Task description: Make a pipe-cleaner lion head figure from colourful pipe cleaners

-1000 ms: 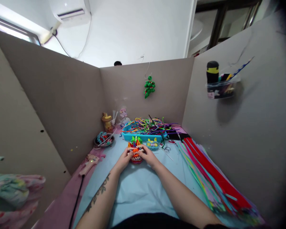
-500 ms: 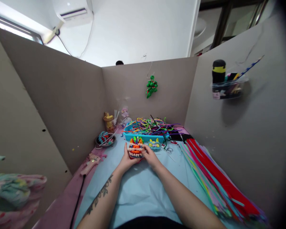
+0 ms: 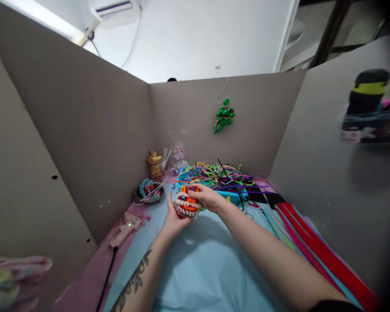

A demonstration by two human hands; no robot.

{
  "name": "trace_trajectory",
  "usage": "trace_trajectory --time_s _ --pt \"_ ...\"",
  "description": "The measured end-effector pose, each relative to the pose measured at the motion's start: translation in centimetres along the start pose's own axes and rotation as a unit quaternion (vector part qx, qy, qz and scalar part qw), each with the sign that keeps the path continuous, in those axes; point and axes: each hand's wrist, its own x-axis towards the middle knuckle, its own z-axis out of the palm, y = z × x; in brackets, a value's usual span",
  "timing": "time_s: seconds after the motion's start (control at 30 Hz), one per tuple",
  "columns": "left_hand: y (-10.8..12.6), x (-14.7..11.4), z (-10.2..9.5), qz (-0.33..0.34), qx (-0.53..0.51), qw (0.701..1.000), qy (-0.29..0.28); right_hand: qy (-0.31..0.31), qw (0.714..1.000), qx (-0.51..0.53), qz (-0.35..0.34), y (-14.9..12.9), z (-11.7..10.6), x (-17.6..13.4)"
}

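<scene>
A small rounded pipe-cleaner craft piece (image 3: pixel 186 207), striped cream, orange, red and blue, is held above the blue table cover. My left hand (image 3: pixel 175 219) cups it from the left and below, thumb up along its side. From the upper right, my right hand (image 3: pixel 207 197) grips its top edge with bent fingers, covering part of it. Behind my right hand only a bit of a second, yellow-tipped piece (image 3: pixel 228 199) shows. The blue tray (image 3: pixel 235 197) heaped with loose pipe cleaners (image 3: pixel 214 174) lies just beyond.
On the left are a dark bowl (image 3: pixel 152 198) with a blue-and-red piece, a pink glue gun (image 3: pixel 125 234) with a black cord, and a brown cup (image 3: pixel 155 167). Long pipe cleaners (image 3: pixel 315 242) lie along the right wall. A green ornament (image 3: pixel 225 115) hangs on the back partition.
The craft piece has been turned and tilted in my hands. My right hand has moved up over its top, now hiding most of the second piece. The view has shifted left.
</scene>
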Motion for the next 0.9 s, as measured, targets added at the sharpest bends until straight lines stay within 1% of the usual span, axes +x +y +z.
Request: trace_trajectory --time_s 0.07,0.13,0.2,0.23,0.3,0.33,0.37,0.4,0.43,0.47,0.53,0.6,0.67,0.73,0.8,0.9 --pt "-0.7 0.9 -0.7 -0.017 0.000 1.000 0.005 -0.022 0.999 0.017 0.026 0.3 -0.1 1.7" --pt "-1.8 1.7 -1.3 -0.015 -0.002 0.999 0.036 -0.019 0.998 0.034 0.047 0.8 -0.4 3.5" --pt "-2.7 2.3 -1.9 0.008 -0.019 0.996 0.090 -0.014 0.995 0.057 0.080 1.3 -0.8 5.2" --pt "-3.0 2.5 -2.1 0.019 -0.036 0.992 0.120 -0.016 0.991 0.074 0.108 1.4 -1.1 6.1" --pt "-3.1 2.8 -2.7 0.027 -0.073 0.983 0.169 -0.025 0.979 0.116 0.164 1.3 -1.7 7.9" --pt "-3.0 2.9 -3.0 0.030 -0.089 0.976 0.195 -0.026 0.974 0.136 0.181 1.1 -2.0 8.8" --pt "-2.9 3.0 -3.4 0.031 -0.101 0.969 0.224 -0.026 0.970 0.154 0.184 0.7 -2.2 9.8" --pt "-2.9 2.9 -3.9 0.028 -0.109 0.961 0.251 -0.025 0.970 0.167 0.173 0.3 -2.5 10.9" --pt "-3.0 2.9 -4.4 0.019 -0.111 0.953 0.280 -0.025 0.974 0.170 0.150 -0.2 -2.6 12.0" --pt "-3.2 2.8 -4.9 0.005 -0.105 0.950 0.296 -0.022 0.979 0.165 0.119 -0.8 -2.7 13.2" --pt "-4.1 2.6 -5.7 -0.039 -0.094 0.944 0.313 -0.009 0.990 0.129 0.048 -2.1 -2.6 15.8" --pt "-4.9 2.4 -6.2 -0.083 -0.106 0.935 0.327 0.030 0.997 0.075 0.003 -3.2 -2.2 18.3" --pt "-5.3 2.3 -6.3 -0.112 -0.131 0.926 0.337 0.038 0.998 0.043 -0.003 -3.9 -1.8 20.4" --pt "-5.0 2.3 -6.1 -0.132 -0.162 0.914 0.348 0.034 0.999 0.010 0.005 -4.1 -1.4 22.1" --pt "-4.2 2.3 -5.7 -0.153 -0.199 0.899 0.359 0.036 0.999 -0.036 0.014 -3.8 -1.2 23.5" --pt "-2.5 2.2 -5.1 -0.190 -0.253 0.871 0.377 0.040 0.991 -0.123 0.033 -2.6 -1.1 25.0"
